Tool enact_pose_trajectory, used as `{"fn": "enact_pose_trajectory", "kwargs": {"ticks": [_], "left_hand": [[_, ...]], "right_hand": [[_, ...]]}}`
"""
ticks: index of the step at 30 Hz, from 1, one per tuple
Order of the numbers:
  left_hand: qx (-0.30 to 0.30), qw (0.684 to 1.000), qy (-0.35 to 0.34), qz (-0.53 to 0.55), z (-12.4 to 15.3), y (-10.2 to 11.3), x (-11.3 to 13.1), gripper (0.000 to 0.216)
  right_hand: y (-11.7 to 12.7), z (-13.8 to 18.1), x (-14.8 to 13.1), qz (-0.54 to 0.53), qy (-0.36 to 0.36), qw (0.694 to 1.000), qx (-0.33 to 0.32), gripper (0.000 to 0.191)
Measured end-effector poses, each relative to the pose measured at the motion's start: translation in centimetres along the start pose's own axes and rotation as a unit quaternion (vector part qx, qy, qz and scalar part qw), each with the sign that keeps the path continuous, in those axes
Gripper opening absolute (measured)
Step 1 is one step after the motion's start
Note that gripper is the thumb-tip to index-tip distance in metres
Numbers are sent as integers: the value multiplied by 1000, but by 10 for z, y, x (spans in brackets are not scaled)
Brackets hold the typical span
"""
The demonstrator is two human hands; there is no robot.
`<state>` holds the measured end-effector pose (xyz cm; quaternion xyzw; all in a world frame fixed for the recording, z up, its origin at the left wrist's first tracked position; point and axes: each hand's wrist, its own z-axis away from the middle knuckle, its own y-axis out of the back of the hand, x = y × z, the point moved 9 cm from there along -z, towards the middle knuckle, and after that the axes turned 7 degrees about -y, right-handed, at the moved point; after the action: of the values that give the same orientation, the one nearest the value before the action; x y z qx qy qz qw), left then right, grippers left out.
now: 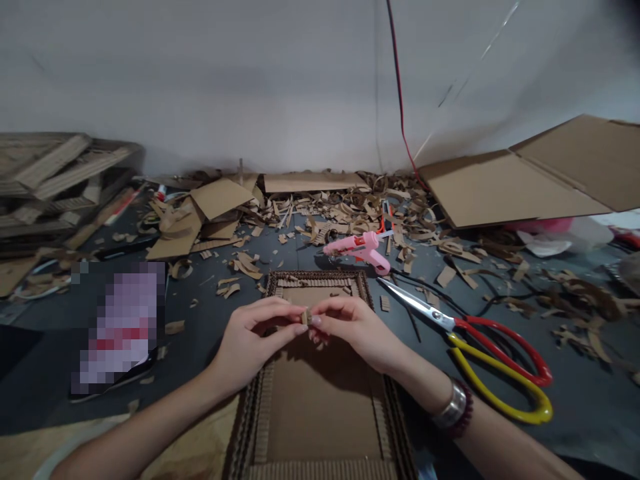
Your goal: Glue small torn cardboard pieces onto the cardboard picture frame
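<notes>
My left hand (255, 337) and my right hand (350, 327) meet above a rectangular cardboard frame (320, 407) with corrugated edging. Both pinch a small cardboard piece (306, 317) between fingertips, held just over the frame's upper half. My right wrist wears a metal bangle and a bead bracelet. A pink glue gun (360, 248) lies beyond the frame, to the right. Scissors (480, 347) with red and yellow handles lie open to the right of my right hand.
Cardboard scraps and strips (350, 207) litter the dark table along the wall. A large flattened box (530, 173) sits at the right, stacked cardboard strips (55, 180) at the left. A blurred phone (120, 327) lies to the left. A red cable (400, 100) hangs down the wall.
</notes>
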<state>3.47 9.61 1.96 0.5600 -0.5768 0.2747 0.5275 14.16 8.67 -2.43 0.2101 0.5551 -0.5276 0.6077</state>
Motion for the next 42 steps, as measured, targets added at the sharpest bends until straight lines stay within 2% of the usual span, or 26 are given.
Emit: {"fn": "enact_pose_trajectory", "kwargs": {"ticks": [17, 34, 42], "left_hand": [[-38, 998, -50, -17, 1, -5, 2, 19], [-50, 997, -52, -37, 2, -6, 1, 14], [-68, 996, -49, -19, 2, -9, 3, 19]], "right_hand": [[-2, -1, 5, -34, -8, 999, -10, 15], [-8, -1, 10, -59, -19, 997, -35, 18], [-7, 0, 11, -72, -28, 996, -32, 18]]}}
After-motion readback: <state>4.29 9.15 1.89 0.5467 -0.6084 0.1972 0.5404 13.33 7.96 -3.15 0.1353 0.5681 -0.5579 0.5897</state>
